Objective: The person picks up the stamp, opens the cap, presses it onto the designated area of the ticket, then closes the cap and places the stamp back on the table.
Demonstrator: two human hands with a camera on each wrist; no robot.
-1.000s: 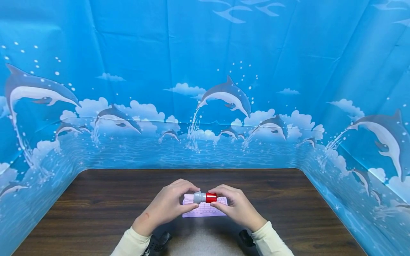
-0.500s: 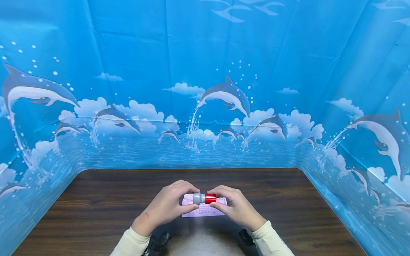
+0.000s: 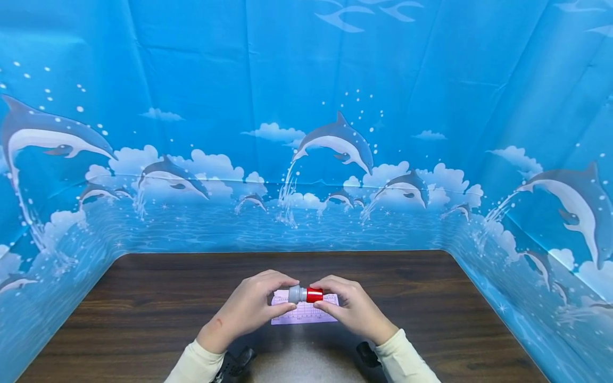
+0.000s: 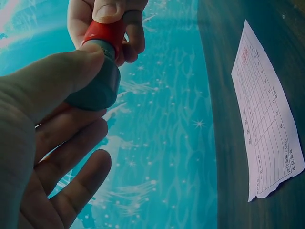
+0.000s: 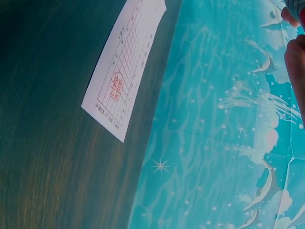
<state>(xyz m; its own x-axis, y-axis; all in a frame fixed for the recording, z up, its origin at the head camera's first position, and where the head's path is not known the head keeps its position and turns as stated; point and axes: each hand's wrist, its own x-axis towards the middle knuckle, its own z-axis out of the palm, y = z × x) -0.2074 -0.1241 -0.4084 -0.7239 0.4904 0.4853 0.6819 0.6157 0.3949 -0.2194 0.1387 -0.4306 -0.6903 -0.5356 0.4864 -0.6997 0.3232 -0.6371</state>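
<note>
Between the two hands, over the paper, a small round stamp [image 3: 298, 294] lies level, grey on the left and glossy red on the right. The left hand [image 3: 258, 300] pinches its wide grey end between thumb and fingers. From the other side the right hand [image 3: 354, 308] pinches the red end [image 3: 314, 295]. In the left wrist view the grey part [image 4: 102, 83] sits under the left thumb, the other left fingers spread below it. The right wrist view catches just a sliver of fingers and stamp at its upper right edge.
A printed paper form [image 3: 304, 318], pinkish in the head view, lies on the dark wood table [image 3: 158, 314] beneath the hands. It bears a red mark [image 5: 116, 87]. A blue dolphin-print curtain [image 3: 215, 223] encloses the table's back and sides.
Both hands keep their grip on the stamp and hardly move. The whole head view has shifted very slightly left.
</note>
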